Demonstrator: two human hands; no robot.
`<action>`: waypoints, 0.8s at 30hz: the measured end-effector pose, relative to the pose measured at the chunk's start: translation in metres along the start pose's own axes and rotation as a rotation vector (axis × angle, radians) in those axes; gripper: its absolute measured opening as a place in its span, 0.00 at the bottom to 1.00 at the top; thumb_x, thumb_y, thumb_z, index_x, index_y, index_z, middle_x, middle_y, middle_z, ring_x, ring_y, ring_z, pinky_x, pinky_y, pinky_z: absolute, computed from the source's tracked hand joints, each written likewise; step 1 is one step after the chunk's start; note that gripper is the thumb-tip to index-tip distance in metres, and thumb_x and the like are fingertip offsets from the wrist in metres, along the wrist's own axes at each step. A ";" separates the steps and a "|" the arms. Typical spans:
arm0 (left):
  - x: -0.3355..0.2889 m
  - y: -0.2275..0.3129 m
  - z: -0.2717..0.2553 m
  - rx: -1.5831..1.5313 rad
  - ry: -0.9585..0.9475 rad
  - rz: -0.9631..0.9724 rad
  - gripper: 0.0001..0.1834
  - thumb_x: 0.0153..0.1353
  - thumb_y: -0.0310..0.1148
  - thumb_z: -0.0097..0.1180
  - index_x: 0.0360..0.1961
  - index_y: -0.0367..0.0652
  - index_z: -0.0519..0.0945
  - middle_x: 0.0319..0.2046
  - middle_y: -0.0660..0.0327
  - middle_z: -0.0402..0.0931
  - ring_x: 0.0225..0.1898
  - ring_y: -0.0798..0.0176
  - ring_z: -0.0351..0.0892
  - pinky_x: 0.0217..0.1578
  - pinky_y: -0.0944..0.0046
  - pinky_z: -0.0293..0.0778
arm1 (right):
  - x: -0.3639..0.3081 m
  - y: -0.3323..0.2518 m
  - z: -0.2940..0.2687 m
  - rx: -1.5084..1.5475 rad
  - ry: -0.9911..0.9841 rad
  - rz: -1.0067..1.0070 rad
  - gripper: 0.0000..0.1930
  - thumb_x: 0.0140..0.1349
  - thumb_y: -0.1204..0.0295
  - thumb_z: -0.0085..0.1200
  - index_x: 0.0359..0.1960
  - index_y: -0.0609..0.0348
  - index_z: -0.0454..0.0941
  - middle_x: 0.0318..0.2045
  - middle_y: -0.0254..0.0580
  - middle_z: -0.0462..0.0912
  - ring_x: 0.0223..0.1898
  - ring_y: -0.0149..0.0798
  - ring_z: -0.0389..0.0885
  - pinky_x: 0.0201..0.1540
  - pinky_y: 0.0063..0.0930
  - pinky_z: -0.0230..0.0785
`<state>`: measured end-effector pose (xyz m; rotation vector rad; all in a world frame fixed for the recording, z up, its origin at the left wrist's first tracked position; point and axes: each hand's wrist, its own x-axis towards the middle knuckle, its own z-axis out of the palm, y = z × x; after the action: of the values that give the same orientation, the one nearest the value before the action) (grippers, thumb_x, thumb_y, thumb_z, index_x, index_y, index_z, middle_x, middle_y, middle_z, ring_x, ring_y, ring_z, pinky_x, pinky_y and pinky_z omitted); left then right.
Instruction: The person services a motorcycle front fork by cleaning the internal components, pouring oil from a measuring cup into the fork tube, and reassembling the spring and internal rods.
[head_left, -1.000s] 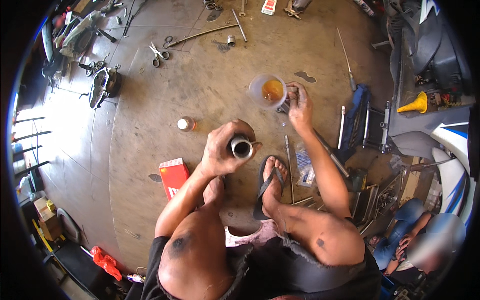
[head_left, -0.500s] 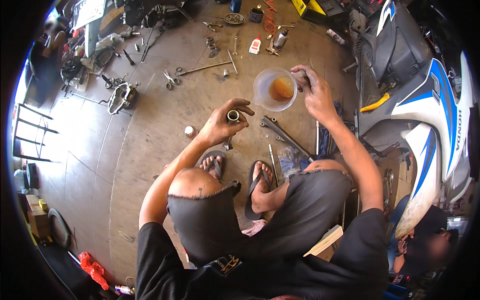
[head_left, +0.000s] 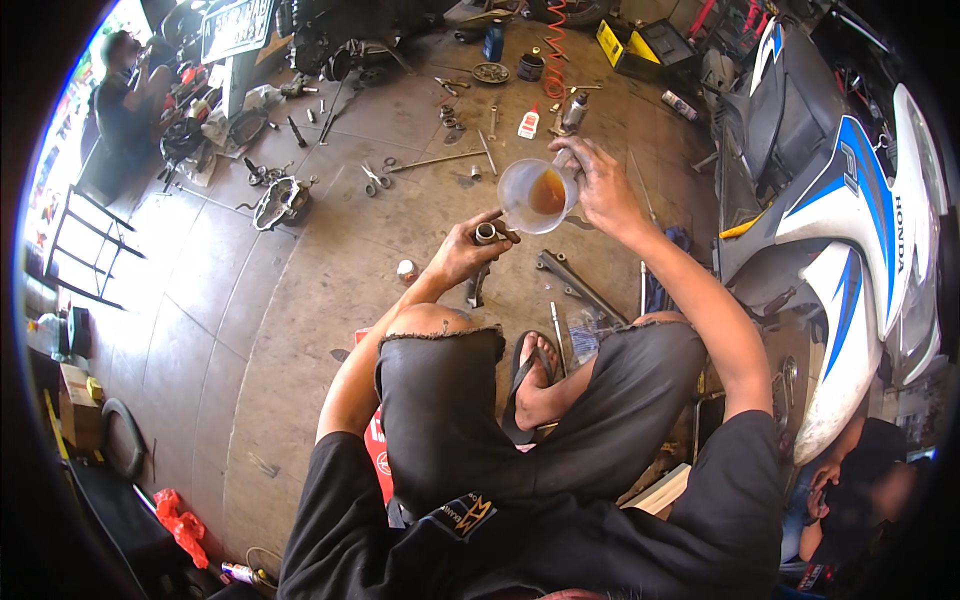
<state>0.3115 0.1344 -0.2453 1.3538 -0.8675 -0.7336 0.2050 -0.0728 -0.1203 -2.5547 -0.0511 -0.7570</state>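
Observation:
My left hand [head_left: 466, 250] is wrapped round a metal tube [head_left: 485, 233], whose round open end faces up. A dark lower part of it shows below my fingers. My right hand [head_left: 600, 185] grips a translucent plastic measuring jug [head_left: 516, 183] by its handle. Amber liquid [head_left: 548, 192] lies inside, gathered toward the handle side. The jug's lip is just above and to the right of the tube's mouth, close to my left fingers. I cannot tell whether any liquid is flowing.
A dark metal fork leg [head_left: 585, 285] lies on the floor before my right knee, near a small white-capped bottle [head_left: 407, 270] on the left. Scissors [head_left: 376, 180], an engine cover [head_left: 283, 203] and a glue bottle [head_left: 528, 124] lie farther off. A white-blue motorcycle [head_left: 850, 210] stands right; other people are at both sides.
The jug has come left, closer to the tube, and its lip now sits beside the tube's mouth. My left hand still holds the tube. The whole view has shifted with my head.

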 end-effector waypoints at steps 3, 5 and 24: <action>0.003 -0.007 0.000 0.012 -0.015 0.005 0.32 0.59 0.30 0.62 0.63 0.30 0.67 0.40 0.63 0.83 0.32 0.74 0.74 0.32 0.70 0.74 | 0.000 -0.002 0.002 0.001 0.024 0.017 0.19 0.61 0.86 0.45 0.52 0.56 0.73 0.45 0.51 0.79 0.43 0.52 0.82 0.46 0.41 0.75; 0.004 -0.008 -0.001 0.061 -0.045 0.004 0.32 0.59 0.30 0.61 0.64 0.30 0.67 0.41 0.63 0.83 0.30 0.74 0.73 0.32 0.70 0.74 | 0.000 -0.002 0.003 -0.004 0.048 0.028 0.19 0.61 0.86 0.45 0.53 0.54 0.73 0.46 0.51 0.79 0.44 0.52 0.83 0.46 0.42 0.75; 0.001 0.002 0.009 0.097 0.009 -0.045 0.10 0.61 0.33 0.62 0.42 0.43 0.83 0.27 0.69 0.79 0.28 0.76 0.70 0.30 0.70 0.68 | 0.005 -0.011 0.011 -0.205 0.048 -0.034 0.19 0.63 0.81 0.44 0.56 0.53 0.74 0.50 0.55 0.77 0.46 0.59 0.80 0.47 0.47 0.77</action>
<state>0.3044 0.1293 -0.2430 1.4656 -0.8769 -0.7279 0.2126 -0.0585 -0.1211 -2.7333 -0.0019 -0.8765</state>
